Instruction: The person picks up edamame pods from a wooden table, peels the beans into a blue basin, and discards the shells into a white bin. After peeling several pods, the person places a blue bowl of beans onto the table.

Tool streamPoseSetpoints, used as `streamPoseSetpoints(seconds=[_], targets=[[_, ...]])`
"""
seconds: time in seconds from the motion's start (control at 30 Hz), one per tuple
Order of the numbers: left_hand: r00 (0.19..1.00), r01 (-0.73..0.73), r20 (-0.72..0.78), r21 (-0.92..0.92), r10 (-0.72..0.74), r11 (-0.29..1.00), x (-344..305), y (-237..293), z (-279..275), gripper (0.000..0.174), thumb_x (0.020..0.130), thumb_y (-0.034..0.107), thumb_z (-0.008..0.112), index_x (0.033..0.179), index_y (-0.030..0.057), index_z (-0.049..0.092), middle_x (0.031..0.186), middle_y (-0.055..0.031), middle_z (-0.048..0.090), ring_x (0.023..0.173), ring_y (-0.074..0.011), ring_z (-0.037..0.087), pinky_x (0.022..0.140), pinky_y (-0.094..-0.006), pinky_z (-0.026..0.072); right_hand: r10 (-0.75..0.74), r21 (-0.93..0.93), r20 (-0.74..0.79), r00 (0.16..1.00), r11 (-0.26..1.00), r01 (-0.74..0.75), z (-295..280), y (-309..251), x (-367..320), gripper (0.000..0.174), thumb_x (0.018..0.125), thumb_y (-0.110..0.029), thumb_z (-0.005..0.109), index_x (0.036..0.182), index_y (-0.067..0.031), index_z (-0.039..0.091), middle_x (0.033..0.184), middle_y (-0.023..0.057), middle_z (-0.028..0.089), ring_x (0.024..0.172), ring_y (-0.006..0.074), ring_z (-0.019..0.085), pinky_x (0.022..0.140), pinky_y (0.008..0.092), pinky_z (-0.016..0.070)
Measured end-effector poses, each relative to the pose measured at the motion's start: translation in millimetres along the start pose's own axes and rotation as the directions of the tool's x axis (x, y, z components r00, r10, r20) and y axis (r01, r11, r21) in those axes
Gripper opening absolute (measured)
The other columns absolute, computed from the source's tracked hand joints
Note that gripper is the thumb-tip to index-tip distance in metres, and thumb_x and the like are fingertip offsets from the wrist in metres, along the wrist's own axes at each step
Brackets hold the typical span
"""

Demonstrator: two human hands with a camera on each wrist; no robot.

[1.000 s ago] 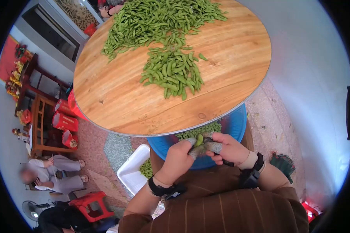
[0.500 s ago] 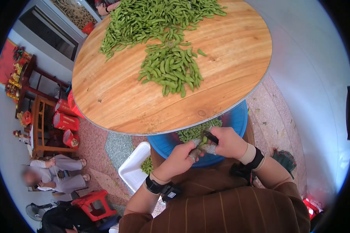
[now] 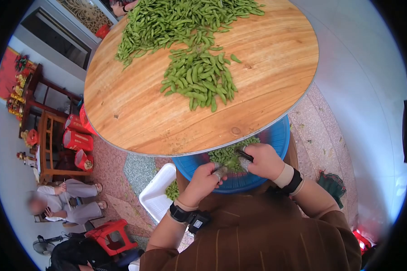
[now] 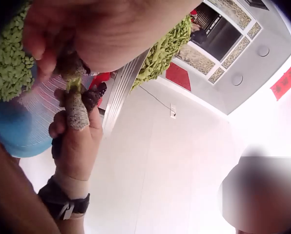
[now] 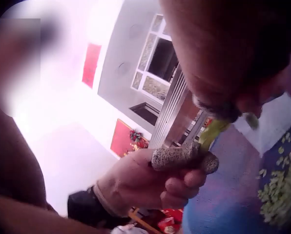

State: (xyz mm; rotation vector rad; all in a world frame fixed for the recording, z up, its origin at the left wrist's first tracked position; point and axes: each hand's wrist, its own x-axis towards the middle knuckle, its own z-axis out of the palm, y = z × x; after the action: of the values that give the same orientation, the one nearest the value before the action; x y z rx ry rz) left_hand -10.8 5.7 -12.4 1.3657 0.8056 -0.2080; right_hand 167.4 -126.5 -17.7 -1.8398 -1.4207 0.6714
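observation, from where i stand: the left hand (image 3: 201,183) and the right hand (image 3: 266,162) are slightly apart, over a blue basin (image 3: 182,168). a green pod (image 5: 215,132) bridges the gap between them — the left hand pinches one end between thumb and finger, both wrapped in a grey speckled covering; the right hand grips the other end at its fingertips. something dark lies along a finger of the right hand; too small to tell what.

shelled beans (image 3: 219,156) lie in the basin below the hands. the bench edge hides part of the basin.

bench (image 3: 276,67): round, wooden top, metal-coloured edge. a large heap of pods (image 3: 167,27) covers its far side; a smaller heap (image 3: 196,79) lies nearer the basin, joined to the large one by a thin scatter. one loose pod (image 3: 235,58) rests just beside the smaller heap.

left of the basin, on the floor: a white tray (image 3: 151,198) with green pieces (image 3: 172,190) in it. a dark net bag (image 3: 332,186) lies on the floor to the right.

surroundings: dark bands at both wrists; brown striped garment (image 3: 253,230) on the person working. a seated person (image 3: 54,203) in pale clothes is well apart, to the left, near a red stool (image 3: 111,237) and a fan (image 3: 43,246) — red buckets (image 3: 77,141) stand beyond, beside a wooden frame (image 3: 44,149).
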Motion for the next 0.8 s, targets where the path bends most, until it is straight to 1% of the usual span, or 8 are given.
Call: streamPoseSetpoints(seconds=[0.1,0.27,0.4,0.43,0.47,0.57,0.73,0.8], targets=[[0.994,-0.078,-0.073,0.096,0.085,0.992,2,-3,0,0.016,0.086,0.005,0.047,0.094,0.0024,0.061,0.078,-0.0020,0.062,0.063,-0.0070,0.053,0.056,-0.0209,0.0437,-0.119,-0.306,-0.225,0.967,0.951,0.046,5,-13,-2,0.019,0.071,-0.016,0.066,0.079,-0.0030,0.056,0.072,0.0170,0.056,0.069,0.0377,0.057,0.059,0.0415,0.0468],[0.914,-0.368,0.027,0.473,0.405,0.800,4,-6,4,0.018,0.084,0.000,0.045,0.093,0.0012,0.061,0.077,-0.0014,0.063,0.065,-0.0084,0.056,0.058,-0.0221,0.0456,-0.154,-0.092,-0.065,0.986,0.985,0.148,7,-16,3,0.022,0.072,-0.018,0.068,0.081,-0.0031,0.054,0.073,0.0182,0.056,0.070,0.0392,0.056,0.059,0.0425,0.0458],[0.931,-0.298,0.277,0.194,0.239,0.935,-20,23,2,0.015,0.089,0.002,0.048,0.097,0.0031,0.061,0.078,-0.0005,0.063,0.067,-0.0068,0.056,0.060,-0.0214,0.0467,-0.101,0.279,0.119,0.988,0.958,0.064,1,-9,3,0.033,0.080,-0.027,0.070,0.080,-0.0019,0.050,0.062,0.0102,0.050,0.055,0.0199,0.054,0.051,0.0343,0.0431],[0.903,-0.293,0.353,0.086,0.246,0.952,-21,23,2,0.014,0.091,0.005,0.049,0.099,0.0031,0.060,0.080,0.0000,0.062,0.069,-0.0055,0.055,0.060,-0.0208,0.0464,0.116,0.545,0.422,0.899,0.760,-0.354,-9,-21,0,0.028,0.083,-0.025,0.069,0.083,-0.0033,0.051,0.063,0.0027,0.049,0.051,0.0079,0.046,0.046,0.0263,0.0389],[0.902,-0.300,0.349,0.083,0.254,0.950,-21,22,1,0.014,0.091,0.005,0.049,0.099,0.0031,0.060,0.080,0.0000,0.062,0.069,-0.0055,0.055,0.060,-0.0208,0.0464,0.113,0.539,0.423,0.899,0.766,-0.350,-10,-22,0,0.028,0.083,-0.025,0.069,0.083,-0.0033,0.051,0.063,0.0027,0.049,0.051,0.0079,0.046,0.046,0.0263,0.0389],[0.866,-0.217,0.433,-0.122,0.249,0.969,-21,21,-3,0.014,0.091,0.007,0.051,0.101,0.0032,0.060,0.082,0.0003,0.062,0.070,-0.0053,0.055,0.061,-0.0210,0.0466,-0.015,0.822,0.497,0.868,0.330,-0.465,-3,-14,-7,0.021,0.085,-0.024,0.066,0.093,-0.0071,0.056,0.064,-0.0035,0.049,0.050,0.0047,0.045,0.046,0.0188,0.0353],[0.954,-0.267,0.183,0.169,0.236,0.949,-41,-2,-30,0.014,0.090,0.012,0.051,0.096,0.0035,0.060,0.081,-0.0051,0.064,0.071,-0.0138,0.061,0.062,-0.0277,0.0489,0.018,0.493,0.208,0.978,0.862,-0.120,1,-15,-2,0.023,0.082,-0.021,0.069,0.091,-0.0033,0.058,0.064,0.0040,0.055,0.051,0.0107,0.050,0.049,0.0259,0.0418],[0.889,-0.378,0.149,0.773,0.433,0.510,-57,-17,-57,0.015,0.083,0.014,0.056,0.087,0.0005,0.059,0.077,-0.0145,0.064,0.070,-0.0248,0.063,0.062,-0.0352,0.0499,-0.089,0.225,0.081,0.993,0.972,0.069,-3,-19,2,0.020,0.081,-0.018,0.070,0.088,-0.0022,0.059,0.064,0.0052,0.055,0.053,0.0110,0.053,0.051,0.0270,0.0436]])
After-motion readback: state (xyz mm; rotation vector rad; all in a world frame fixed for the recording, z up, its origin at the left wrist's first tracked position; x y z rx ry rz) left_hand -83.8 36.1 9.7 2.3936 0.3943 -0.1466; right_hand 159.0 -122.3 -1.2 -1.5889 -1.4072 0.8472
